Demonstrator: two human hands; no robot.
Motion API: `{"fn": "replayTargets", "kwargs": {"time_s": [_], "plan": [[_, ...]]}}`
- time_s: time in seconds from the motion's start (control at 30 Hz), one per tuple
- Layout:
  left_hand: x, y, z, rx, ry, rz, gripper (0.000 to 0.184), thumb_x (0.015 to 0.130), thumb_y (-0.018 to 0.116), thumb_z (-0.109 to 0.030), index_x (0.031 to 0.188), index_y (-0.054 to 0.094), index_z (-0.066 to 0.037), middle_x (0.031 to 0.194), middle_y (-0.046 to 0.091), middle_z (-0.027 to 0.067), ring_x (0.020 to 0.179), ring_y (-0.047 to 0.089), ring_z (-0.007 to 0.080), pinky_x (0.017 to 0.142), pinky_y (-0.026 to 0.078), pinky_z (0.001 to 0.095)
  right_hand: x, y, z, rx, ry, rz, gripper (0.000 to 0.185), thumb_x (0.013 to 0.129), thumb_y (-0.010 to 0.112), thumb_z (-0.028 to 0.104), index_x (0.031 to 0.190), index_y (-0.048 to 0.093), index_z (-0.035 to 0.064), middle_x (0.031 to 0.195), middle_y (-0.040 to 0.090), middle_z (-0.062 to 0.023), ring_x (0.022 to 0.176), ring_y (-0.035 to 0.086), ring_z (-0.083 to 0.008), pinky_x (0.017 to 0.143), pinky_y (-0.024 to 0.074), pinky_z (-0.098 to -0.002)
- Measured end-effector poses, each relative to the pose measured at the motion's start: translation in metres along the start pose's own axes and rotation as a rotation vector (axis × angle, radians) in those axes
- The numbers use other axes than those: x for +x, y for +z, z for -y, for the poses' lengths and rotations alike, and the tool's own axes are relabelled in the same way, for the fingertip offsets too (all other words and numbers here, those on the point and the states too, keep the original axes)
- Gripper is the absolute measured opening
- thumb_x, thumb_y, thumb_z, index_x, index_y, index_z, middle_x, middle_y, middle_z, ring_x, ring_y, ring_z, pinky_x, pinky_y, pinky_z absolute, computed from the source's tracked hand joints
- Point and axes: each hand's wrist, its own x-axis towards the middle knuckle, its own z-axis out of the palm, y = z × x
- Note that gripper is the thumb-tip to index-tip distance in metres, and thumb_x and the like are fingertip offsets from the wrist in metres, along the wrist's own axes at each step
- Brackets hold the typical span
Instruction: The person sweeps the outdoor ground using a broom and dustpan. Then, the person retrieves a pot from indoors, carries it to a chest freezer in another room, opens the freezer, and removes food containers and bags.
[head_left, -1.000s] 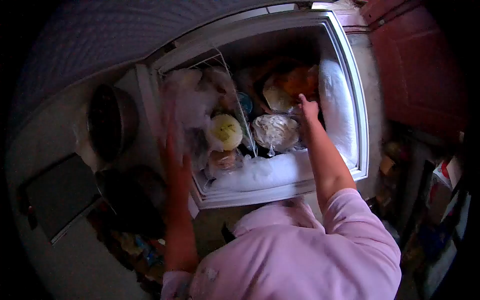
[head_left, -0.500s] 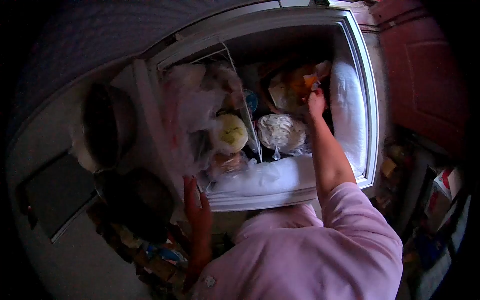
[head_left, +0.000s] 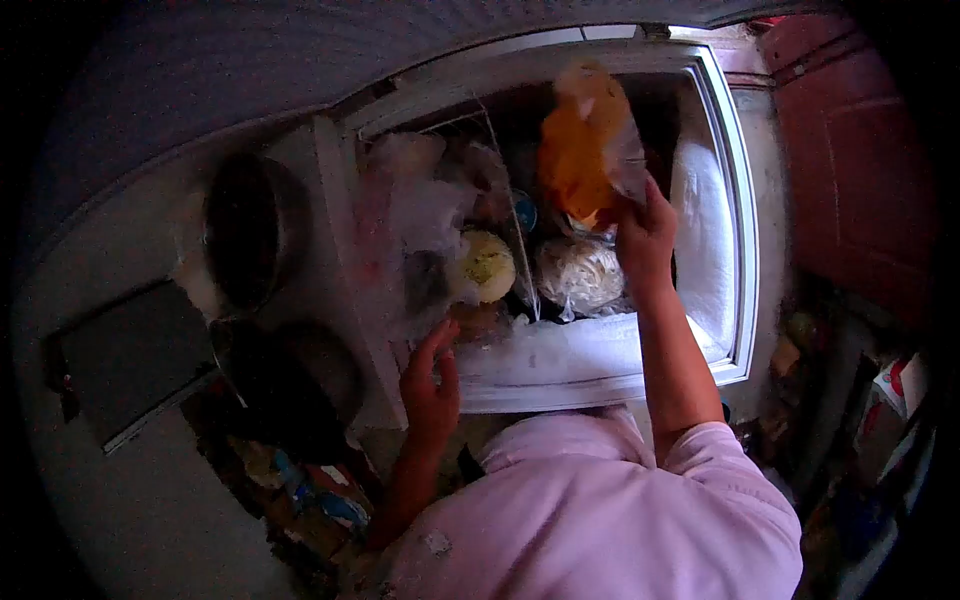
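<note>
My right hand (head_left: 648, 235) grips an orange plastic bag (head_left: 585, 150), partly clear at its side, and holds it up over the right half of an open chest freezer (head_left: 520, 395). What is inside the bag I cannot make out. Below it lies a clear bag of pale, strip-like food (head_left: 578, 275). My left hand (head_left: 432, 385) is at the front left rim, fingers stretched and holding nothing. Nearest to it are a round pale-yellow bagged item (head_left: 487, 266) and crumpled clear plastic bags (head_left: 425, 215) in the left half.
A white wire divider (head_left: 520, 245) splits the freezer. Thick frost (head_left: 700, 220) coats its right and front walls. A large dark pot (head_left: 245, 230) and a dark flat panel (head_left: 130, 360) are on the left. A reddish door (head_left: 870, 160) stands at the right.
My right hand has lifted the orange bag up out of the freezer's back right part. My left hand has moved slightly up and right along the rim.
</note>
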Motion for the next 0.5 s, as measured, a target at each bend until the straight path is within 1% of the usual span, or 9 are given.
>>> {"fn": "replayTargets", "kwargs": {"time_s": [0.03, 0.1, 0.17, 0.23, 0.27, 0.33, 0.37, 0.43, 0.5], "plan": [[0.002, 0.001, 0.003, -0.063, 0.031, -0.015, 0.041, 0.088, 0.049, -0.001, 0.129, 0.045, -0.001, 0.124, 0.054, 0.0158, 0.115, 0.053, 0.0266, 0.098, 0.04, 0.0367, -0.003, 0.01, 0.016, 0.004, -0.01, 0.0, 0.042, 0.077, 0.041, -0.01, 0.116, 0.053, -0.0022, 0.095, 0.063, -0.0106, 0.076, 0.063, -0.0175, 0.067, 0.052, -0.0278], [0.009, 0.001, 0.0, -0.127, 0.075, -0.039, 0.045, 0.087, 0.051, -0.001, 0.131, 0.041, 0.0, 0.127, 0.052, 0.0167, 0.115, 0.053, 0.0262, 0.098, 0.04, 0.0368, -0.008, 0.037, 0.046, -0.139, -0.046, 0.112, 0.037, 0.075, 0.055, -0.005, 0.112, 0.055, -0.0009, 0.091, 0.063, -0.0106, 0.081, 0.062, -0.0178, 0.069, 0.0501, -0.0288], [0.022, 0.002, -0.01, -0.2, 0.101, -0.126, 0.056, 0.085, 0.056, -0.003, 0.136, 0.033, 0.001, 0.133, 0.045, 0.0191, 0.117, 0.051, 0.0263, 0.098, 0.039, 0.0365, 0.001, 0.066, 0.074, -0.239, -0.402, 0.248, 0.043, 0.071, 0.062, 0.0, 0.113, 0.054, -0.001, 0.092, 0.063, -0.0143, 0.084, 0.062, -0.0257, 0.073, 0.0487, -0.0342], [0.037, -0.004, -0.03, -0.201, 0.155, -0.178, 0.059, 0.084, 0.059, -0.004, 0.136, 0.032, 0.0, 0.134, 0.043, 0.0195, 0.116, 0.051, 0.0262, 0.098, 0.04, 0.0358, 0.002, 0.102, 0.062, 0.022, -0.396, 0.253, 0.047, 0.068, 0.066, 0.007, 0.113, 0.054, -0.001, 0.094, 0.063, -0.0163, 0.086, 0.061, -0.0351, 0.073, 0.0481, -0.0384], [0.043, -0.009, -0.042, -0.202, 0.178, -0.197, 0.061, 0.084, 0.061, -0.005, 0.136, 0.031, 0.0, 0.134, 0.043, 0.0196, 0.116, 0.051, 0.0262, 0.097, 0.04, 0.0354, 0.001, 0.113, 0.082, -0.025, -0.372, 0.343, 0.044, 0.07, 0.065, 0.009, 0.112, 0.054, -0.0009, 0.096, 0.062, -0.0171, 0.088, 0.06, -0.0363, 0.074, 0.0483, -0.0395], [0.056, -0.019, -0.062, -0.205, 0.223, -0.229, 0.062, 0.083, 0.063, -0.006, 0.136, 0.031, 0.0, 0.134, 0.042, 0.0195, 0.115, 0.051, 0.0261, 0.097, 0.04, 0.0351, -0.011, 0.137, 0.102, -0.135, -0.552, 0.364, 0.041, 0.07, 0.062, 0.009, 0.109, 0.054, -0.0011, 0.101, 0.06, -0.019, 0.091, 0.06, -0.0365, 0.075, 0.0491, -0.0411], [0.061, -0.023, -0.06, -0.203, 0.225, -0.248, 0.062, 0.083, 0.063, -0.007, 0.136, 0.031, 0.0, 0.134, 0.042, 0.0192, 0.115, 0.051, 0.026, 0.097, 0.04, 0.0351, -0.018, 0.151, 0.103, -0.199, -0.753, 0.294, 0.04, 0.069, 0.059, 0.006, 0.108, 0.054, -0.0015, 0.103, 0.059, -0.0202, 0.092, 0.06, -0.0356, 0.074, 0.0497, -0.0415], [0.074, -0.029, -0.049, -0.187, 0.203, -0.288, 0.061, 0.083, 0.063, -0.007, 0.135, 0.032, 0.0, 0.133, 0.043, 0.0186, 0.115, 0.051, 0.0258, 0.097, 0.04, 0.0351, -0.038, 0.174, 0.116, -0.307, -0.574, 0.581, 0.034, 0.071, 0.057, 0.009, 0.104, 0.054, -0.0013, 0.101, 0.059, -0.0206, 0.092, 0.058, -0.0397, 0.076, 0.0489, -0.0436], [0.084, -0.031, -0.026, -0.154, 0.131, -0.33, 0.061, 0.082, 0.064, -0.008, 0.134, 0.033, 0.0, 0.132, 0.044, 0.0181, 0.115, 0.051, 0.0256, 0.097, 0.04, 0.0351, -0.056, 0.206, 0.076, -0.132, -0.62, 0.493, 0.032, 0.072, 0.055, 0.009, 0.102, 0.055, -0.001, 0.1, 0.059, -0.0209, 0.091, 0.058, -0.0395, 0.076, 0.0484, -0.0447]]}}
